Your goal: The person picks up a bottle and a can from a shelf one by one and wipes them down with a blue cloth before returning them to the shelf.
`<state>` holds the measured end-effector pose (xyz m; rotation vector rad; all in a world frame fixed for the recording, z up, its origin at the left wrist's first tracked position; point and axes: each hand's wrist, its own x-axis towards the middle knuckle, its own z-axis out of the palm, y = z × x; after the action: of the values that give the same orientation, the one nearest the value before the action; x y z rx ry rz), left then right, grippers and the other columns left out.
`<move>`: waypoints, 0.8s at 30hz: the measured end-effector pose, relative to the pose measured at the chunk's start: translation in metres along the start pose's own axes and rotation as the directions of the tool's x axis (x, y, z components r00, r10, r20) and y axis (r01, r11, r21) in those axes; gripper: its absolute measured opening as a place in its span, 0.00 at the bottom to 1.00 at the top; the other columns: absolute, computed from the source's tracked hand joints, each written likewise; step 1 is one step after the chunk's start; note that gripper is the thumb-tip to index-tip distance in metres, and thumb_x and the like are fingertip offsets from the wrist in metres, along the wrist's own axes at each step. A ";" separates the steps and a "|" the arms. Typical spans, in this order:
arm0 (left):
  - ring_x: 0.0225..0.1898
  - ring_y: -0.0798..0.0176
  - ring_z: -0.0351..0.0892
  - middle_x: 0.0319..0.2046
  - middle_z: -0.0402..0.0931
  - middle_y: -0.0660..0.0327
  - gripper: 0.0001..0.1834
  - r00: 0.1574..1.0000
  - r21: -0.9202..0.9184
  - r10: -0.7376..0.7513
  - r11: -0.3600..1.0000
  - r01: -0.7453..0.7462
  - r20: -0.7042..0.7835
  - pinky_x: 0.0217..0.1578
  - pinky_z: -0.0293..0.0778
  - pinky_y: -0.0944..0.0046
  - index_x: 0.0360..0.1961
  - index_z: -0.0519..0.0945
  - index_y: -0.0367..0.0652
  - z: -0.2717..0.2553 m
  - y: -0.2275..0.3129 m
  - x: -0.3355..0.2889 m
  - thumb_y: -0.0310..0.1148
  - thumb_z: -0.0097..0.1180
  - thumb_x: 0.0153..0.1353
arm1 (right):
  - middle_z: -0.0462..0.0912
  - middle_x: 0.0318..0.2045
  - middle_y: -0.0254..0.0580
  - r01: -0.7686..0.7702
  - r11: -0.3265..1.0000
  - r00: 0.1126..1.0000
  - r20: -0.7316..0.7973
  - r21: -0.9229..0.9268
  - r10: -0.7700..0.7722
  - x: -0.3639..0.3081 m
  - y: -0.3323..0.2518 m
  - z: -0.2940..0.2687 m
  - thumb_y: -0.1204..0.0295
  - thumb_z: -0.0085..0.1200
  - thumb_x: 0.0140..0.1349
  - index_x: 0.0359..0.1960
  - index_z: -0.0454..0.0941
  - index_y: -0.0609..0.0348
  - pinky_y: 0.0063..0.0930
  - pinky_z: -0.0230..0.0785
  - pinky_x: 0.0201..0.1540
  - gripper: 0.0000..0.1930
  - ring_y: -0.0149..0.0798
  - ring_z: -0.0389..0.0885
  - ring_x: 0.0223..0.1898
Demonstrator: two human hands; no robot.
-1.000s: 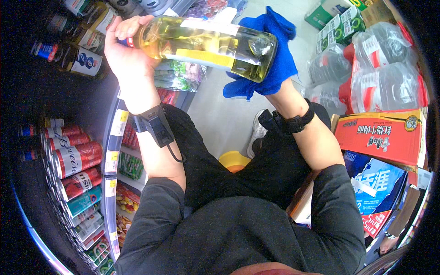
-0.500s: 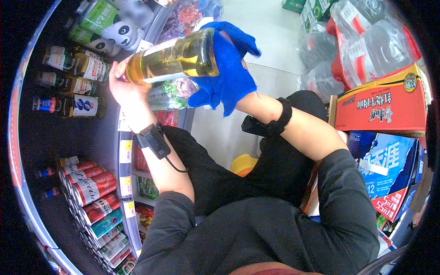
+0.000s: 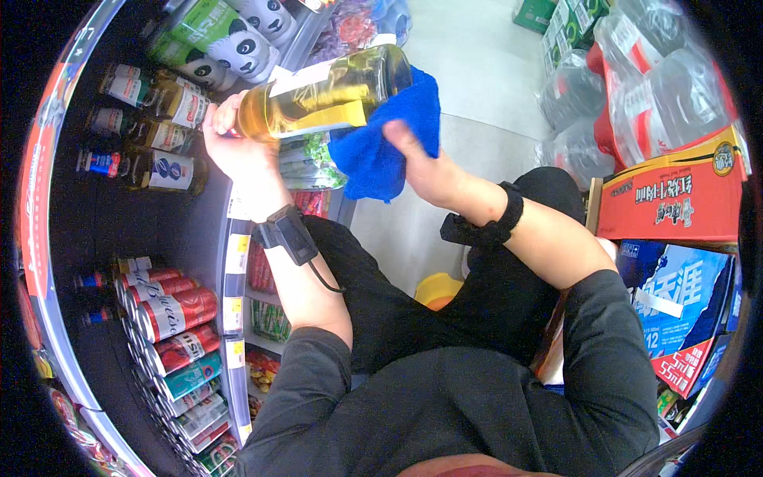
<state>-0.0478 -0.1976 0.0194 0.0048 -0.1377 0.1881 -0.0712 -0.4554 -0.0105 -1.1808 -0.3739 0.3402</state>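
Note:
A glass bottle of golden liquid (image 3: 318,103) with a white label lies nearly level, raised in front of me. My left hand (image 3: 246,155) is closed around its left end; that end is mostly hidden by the palm and fingers. At the bottle's right end, a blue cloth (image 3: 369,159) presses against the glass around the base. My right hand (image 3: 427,165) grips this cloth, its thumb lying over the front, while the other fingers are out of sight behind the fabric.
On the left, a dark shelf bears bottles (image 3: 163,171) and stacked drink cans (image 3: 175,314). Panda-patterned packs (image 3: 238,56) stand beyond. To the right are shrink-wrapped plastic bottles (image 3: 668,95), a red carton (image 3: 671,195) and a blue carton (image 3: 675,290). A yellow object (image 3: 439,290) sits on the floor.
My right hand has turned, so its thumb now shows in front of the cloth. The cloth has bunched lower around the bottle's base. My left hand keeps its hold.

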 end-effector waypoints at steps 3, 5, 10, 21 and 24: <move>0.27 0.67 0.63 0.16 0.59 0.71 0.20 0.993 -0.089 -0.055 0.994 0.065 0.109 0.44 0.69 0.60 0.17 0.58 0.54 -0.001 0.001 0.001 0.29 0.49 0.66 | 0.84 0.46 0.36 0.025 0.986 1.000 0.002 0.165 -0.026 0.002 0.006 0.002 0.54 0.61 0.70 0.55 0.76 0.59 0.30 0.77 0.52 0.22 0.32 0.83 0.49; 0.25 0.67 0.62 0.16 0.58 0.71 0.21 0.985 -0.105 -0.073 0.990 0.090 0.157 0.42 0.68 0.61 0.17 0.58 0.54 -0.001 0.001 0.002 0.29 0.49 0.66 | 0.84 0.46 0.35 -0.078 0.942 0.996 0.061 0.325 0.062 0.009 0.000 0.000 0.52 0.61 0.70 0.55 0.76 0.59 0.29 0.77 0.51 0.24 0.31 0.83 0.49; 0.24 0.71 0.61 0.14 0.58 0.72 0.21 0.955 -0.146 -0.155 0.970 0.196 0.254 0.39 0.65 0.64 0.16 0.59 0.56 -0.005 0.002 0.003 0.29 0.48 0.67 | 0.83 0.43 0.31 0.087 0.984 0.993 0.060 0.154 -0.097 0.012 -0.010 0.001 0.44 0.55 0.70 0.53 0.78 0.58 0.27 0.74 0.52 0.28 0.26 0.79 0.47; 0.24 0.71 0.64 0.16 0.60 0.73 0.19 0.979 0.083 0.169 0.980 -0.180 0.116 0.41 0.68 0.64 0.18 0.60 0.55 -0.023 0.016 0.004 0.31 0.49 0.67 | 0.83 0.52 0.38 0.078 0.975 0.996 -0.062 0.208 -0.066 0.007 -0.016 0.013 0.65 0.52 0.76 0.61 0.76 0.60 0.32 0.74 0.59 0.18 0.32 0.81 0.54; 0.24 0.72 0.64 0.17 0.62 0.73 0.19 0.918 0.428 0.396 0.835 -0.346 -0.030 0.41 0.67 0.64 0.18 0.60 0.56 -0.045 0.033 0.016 0.35 0.48 0.68 | 0.80 0.60 0.43 0.641 0.597 0.754 0.251 -0.483 -0.607 0.010 -0.001 0.002 0.79 0.46 0.75 0.67 0.74 0.61 0.35 0.67 0.69 0.20 0.37 0.78 0.62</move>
<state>-0.0325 -0.1614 -0.0230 0.3968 0.0250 0.6075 -0.0631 -0.4494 -0.0082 -1.5056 -0.9625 -0.3941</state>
